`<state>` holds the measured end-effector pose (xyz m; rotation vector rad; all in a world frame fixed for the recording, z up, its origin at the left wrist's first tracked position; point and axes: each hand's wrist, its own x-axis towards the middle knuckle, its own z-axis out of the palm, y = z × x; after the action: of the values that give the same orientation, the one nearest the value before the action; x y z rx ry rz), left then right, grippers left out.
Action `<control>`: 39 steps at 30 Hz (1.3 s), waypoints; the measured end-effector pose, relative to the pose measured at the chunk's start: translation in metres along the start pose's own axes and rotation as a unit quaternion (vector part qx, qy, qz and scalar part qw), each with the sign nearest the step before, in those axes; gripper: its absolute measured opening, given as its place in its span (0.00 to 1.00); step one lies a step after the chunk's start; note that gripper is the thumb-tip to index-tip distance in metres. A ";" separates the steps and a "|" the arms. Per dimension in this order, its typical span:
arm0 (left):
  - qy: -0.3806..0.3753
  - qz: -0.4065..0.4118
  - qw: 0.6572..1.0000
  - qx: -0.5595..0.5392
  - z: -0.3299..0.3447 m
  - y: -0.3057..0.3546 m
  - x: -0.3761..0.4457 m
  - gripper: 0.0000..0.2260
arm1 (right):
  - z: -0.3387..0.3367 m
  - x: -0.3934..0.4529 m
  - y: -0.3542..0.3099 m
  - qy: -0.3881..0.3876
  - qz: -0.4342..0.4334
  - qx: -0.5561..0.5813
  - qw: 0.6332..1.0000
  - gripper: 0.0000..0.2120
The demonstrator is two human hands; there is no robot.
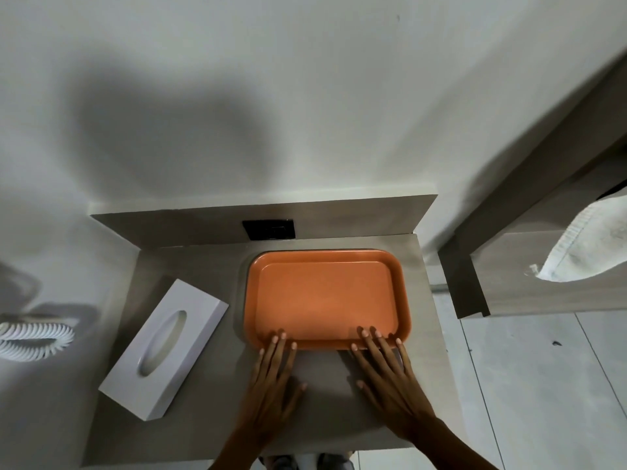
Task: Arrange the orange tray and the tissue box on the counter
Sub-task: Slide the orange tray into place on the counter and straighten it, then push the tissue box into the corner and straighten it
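Counter [210,266]: orange tray [325,296] at hands' fingertips [274,339]

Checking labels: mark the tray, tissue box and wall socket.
tray [325,300], head view, bare floor of the tray.
tissue box [190,310], head view, top face near its far end.
socket [268,229], head view, middle of the dark plate on the back panel.

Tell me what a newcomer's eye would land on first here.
The orange tray stands out first, lying flat at the right rear of the grey counter. The left hand and right hand lie spread, fingertips on its near rim. Left of it, apart from the tray, a white tissue box lies askew.
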<state>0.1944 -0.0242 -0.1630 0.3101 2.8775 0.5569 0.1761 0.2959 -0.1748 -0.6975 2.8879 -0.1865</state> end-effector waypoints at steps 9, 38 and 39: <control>-0.005 0.009 1.000 0.027 -0.006 -0.007 0.026 0.38 | -0.012 0.026 -0.001 -0.028 0.044 0.008 0.999 0.36; 0.110 -0.244 0.964 0.009 -0.143 -0.136 -0.043 0.47 | -0.041 0.143 -0.205 -0.004 -0.184 0.074 0.980 0.34; 0.107 -0.250 0.962 0.000 -0.145 -0.144 -0.046 0.50 | -0.037 0.143 -0.214 -0.013 -0.182 0.081 0.980 0.34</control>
<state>0.1816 -0.2160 -0.0794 -0.4972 2.9841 0.5157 0.1380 0.0438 -0.1234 -1.1790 2.6558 -0.4492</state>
